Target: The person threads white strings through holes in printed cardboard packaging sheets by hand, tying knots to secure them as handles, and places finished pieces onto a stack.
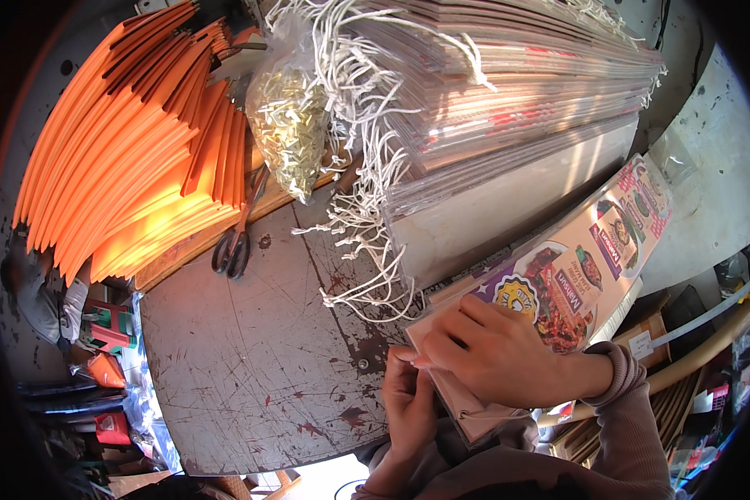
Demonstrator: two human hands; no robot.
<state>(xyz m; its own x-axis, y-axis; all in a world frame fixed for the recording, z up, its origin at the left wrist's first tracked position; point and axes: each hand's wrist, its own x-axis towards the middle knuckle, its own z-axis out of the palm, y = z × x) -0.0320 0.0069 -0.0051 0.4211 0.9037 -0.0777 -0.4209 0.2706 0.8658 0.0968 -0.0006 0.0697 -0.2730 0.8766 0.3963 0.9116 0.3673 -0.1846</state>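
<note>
A long printed cardboard sign [579, 279] with food pictures, in a clear plastic cover, lies slanting over the table's near right edge. A white cord with a knot shows at its near corner. My left hand [410, 408] is closed on the sign's left end, fingers bent at its edge. Across the sign's left part reaches my right hand [500, 350], its fingers curled shut against that same edge. The fingertips of both hands meet there, and whatever small thing lies between the right ones is hidden. Behind stands a thick stack of similar plastic-covered signs [508, 192] with knotted white cords [375, 208].
Orange folded sheets [133, 158] fan out at the far left on a wooden board [175, 250]. Beside them are black-handled scissors [232, 250] and a clear bag of small pale-gold pieces [287, 125]. The grey table [258, 367] is scratched. Boxes and a curved tan tube [708, 346] stand at right.
</note>
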